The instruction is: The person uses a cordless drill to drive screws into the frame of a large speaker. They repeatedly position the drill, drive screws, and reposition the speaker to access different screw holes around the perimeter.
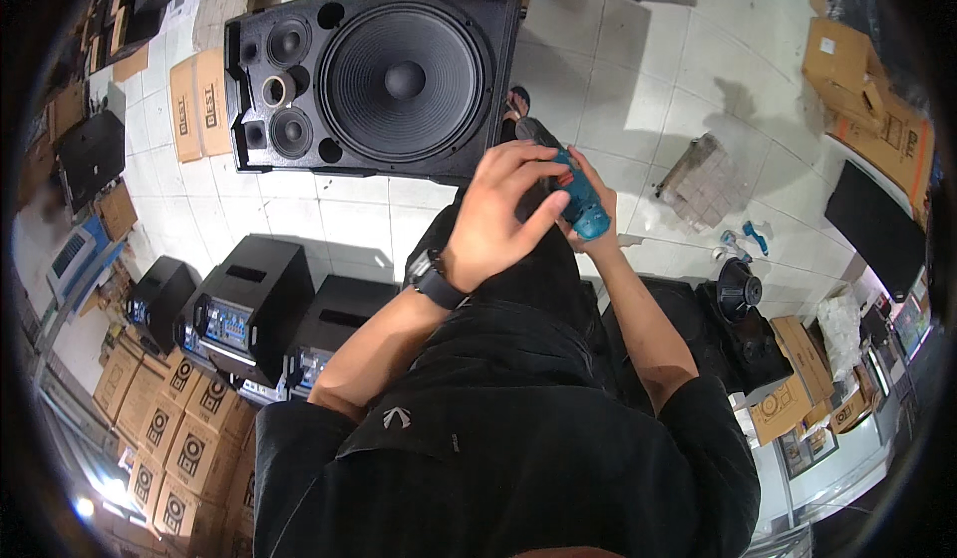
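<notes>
My right hand [601,221] is wrapped around a teal and black cordless drill [588,204], whose dark front end points up toward the speaker. My left hand [506,209] is held over the drill's near side, fingers apart and slightly bent; whether its fingertips touch the drill I cannot tell. Just beyond both hands is a large black speaker cabinet [469,166], its front facing up. It shows a big woofer cone [374,79] and two small drivers [289,43]. Between those small drivers rests a tan ring [278,89], like a tape roll.
Black amplifier boxes [254,284] stand at the lower left, near stacked cartons [189,448]. A loose speaker driver [738,289] sits on black boxes at right. A wrapped bundle [698,179] and flattened cardboard [199,104] lie on the tiled floor. My foot [517,101] is beside the cabinet.
</notes>
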{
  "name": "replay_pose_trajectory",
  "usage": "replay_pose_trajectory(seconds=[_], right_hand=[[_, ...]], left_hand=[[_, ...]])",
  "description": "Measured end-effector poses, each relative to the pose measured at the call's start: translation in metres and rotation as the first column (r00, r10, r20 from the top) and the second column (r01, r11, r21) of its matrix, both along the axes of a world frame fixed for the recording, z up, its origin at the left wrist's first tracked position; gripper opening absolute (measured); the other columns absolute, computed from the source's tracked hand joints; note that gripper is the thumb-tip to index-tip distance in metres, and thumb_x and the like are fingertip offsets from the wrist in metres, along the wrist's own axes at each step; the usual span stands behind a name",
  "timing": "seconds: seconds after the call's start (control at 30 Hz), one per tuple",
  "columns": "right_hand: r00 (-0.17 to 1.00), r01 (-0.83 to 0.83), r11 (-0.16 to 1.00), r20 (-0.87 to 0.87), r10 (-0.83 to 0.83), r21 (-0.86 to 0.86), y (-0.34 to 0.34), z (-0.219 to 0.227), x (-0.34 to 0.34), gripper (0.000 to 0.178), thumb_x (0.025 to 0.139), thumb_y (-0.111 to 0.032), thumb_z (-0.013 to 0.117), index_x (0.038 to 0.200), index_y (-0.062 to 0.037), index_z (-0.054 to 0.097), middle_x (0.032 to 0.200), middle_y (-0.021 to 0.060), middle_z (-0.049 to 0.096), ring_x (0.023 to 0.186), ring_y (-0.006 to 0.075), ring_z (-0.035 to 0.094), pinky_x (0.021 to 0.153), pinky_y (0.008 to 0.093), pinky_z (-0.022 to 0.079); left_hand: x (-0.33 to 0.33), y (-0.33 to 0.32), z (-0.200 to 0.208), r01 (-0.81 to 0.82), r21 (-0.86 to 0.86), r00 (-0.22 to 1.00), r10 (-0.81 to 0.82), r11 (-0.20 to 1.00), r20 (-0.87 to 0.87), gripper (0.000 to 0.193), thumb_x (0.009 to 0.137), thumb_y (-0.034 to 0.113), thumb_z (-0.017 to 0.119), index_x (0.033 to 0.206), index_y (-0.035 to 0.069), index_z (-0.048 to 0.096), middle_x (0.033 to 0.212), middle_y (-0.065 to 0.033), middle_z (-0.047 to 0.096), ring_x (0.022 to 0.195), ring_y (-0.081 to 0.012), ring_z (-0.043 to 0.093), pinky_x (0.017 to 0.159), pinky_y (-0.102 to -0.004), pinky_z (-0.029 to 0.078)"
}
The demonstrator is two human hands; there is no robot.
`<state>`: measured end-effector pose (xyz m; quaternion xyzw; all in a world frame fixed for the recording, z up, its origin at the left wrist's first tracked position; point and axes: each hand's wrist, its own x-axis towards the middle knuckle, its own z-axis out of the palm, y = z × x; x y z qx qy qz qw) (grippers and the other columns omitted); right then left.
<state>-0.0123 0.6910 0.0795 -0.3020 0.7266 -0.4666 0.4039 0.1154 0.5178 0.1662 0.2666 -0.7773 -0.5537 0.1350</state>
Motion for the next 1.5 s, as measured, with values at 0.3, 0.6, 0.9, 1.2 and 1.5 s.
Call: replay_pose_trajectory(seconds=[0.3,0.6,0.9,1.2,1.5], right_hand=[[0.996,-0.018,0.995,0.085,0.009,0.102,-0.018,-0.110,-0.013,0.076,0.082,-0.005,0.079,0.153,-0.0048,0.052,0.117,0.0131,0.077,0.100,0.0174,0.075,0.093,0.0279,0.054],[0.990,0.093,0.978,0.084,-0.110,0.189,-0.025,-0.147,0.025,0.074,0.082,-0.009,0.082,0.151,-0.0121,0.058,0.112,0.0152,0.078,0.095,0.0278,0.076,0.088,0.0341,0.056],[0.962,0.215,0.957,0.129,-0.242,0.193,-0.043,-0.163,0.070,0.074,0.084,-0.007,0.082,0.152,-0.0090,0.055,0.118,0.0151,0.077,0.097,0.0210,0.075,0.090,0.0310,0.056],[0.906,0.318,0.916,0.204,-0.370,0.246,-0.066,-0.152,0.110,0.082,0.086,0.001,0.078,0.159,-0.0037,0.041,0.131,0.0121,0.071,0.117,0.0181,0.068,0.106,0.0328,0.052],[0.888,0.405,0.900,0.165,-0.429,0.159,-0.081,-0.167,0.115,0.083,0.085,0.000,0.075,0.160,-0.0027,0.039,0.149,0.0163,0.058,0.133,0.0241,0.061,0.115,0.0405,0.047]], left_hand=[[0.005,-0.014,-0.158,-0.712,0.531,0.702,0.484,0.459,0.523,0.024,0.107,0.022,0.064,0.122,0.004,0.070,0.120,-0.0074,0.072,0.110,-0.0206,0.069,0.098,-0.0345,0.052],[0.009,-0.075,-0.306,-0.756,0.610,0.653,0.323,0.236,0.685,0.037,0.108,0.024,0.062,0.138,0.001,0.059,0.129,-0.0118,0.070,0.113,-0.0215,0.071,0.096,-0.0319,0.061],[0.005,-0.075,-0.353,-0.659,0.748,0.746,0.197,0.076,0.637,0.032,0.106,0.021,0.067,0.127,-0.002,0.063,0.117,-0.0122,0.073,0.105,-0.0197,0.072,0.096,-0.0271,0.061],[0.010,-0.063,-0.365,-0.654,0.732,0.724,0.120,-0.192,0.679,0.024,0.108,0.023,0.062,0.120,0.003,0.070,0.105,-0.0048,0.078,0.089,-0.0128,0.073,0.082,-0.0231,0.059],[0.007,-0.070,-0.362,-0.628,0.765,0.752,0.143,-0.144,0.644,0.023,0.107,0.018,0.063,0.119,-0.001,0.070,0.103,-0.0081,0.079,0.090,-0.0134,0.077,0.081,-0.0250,0.065]])
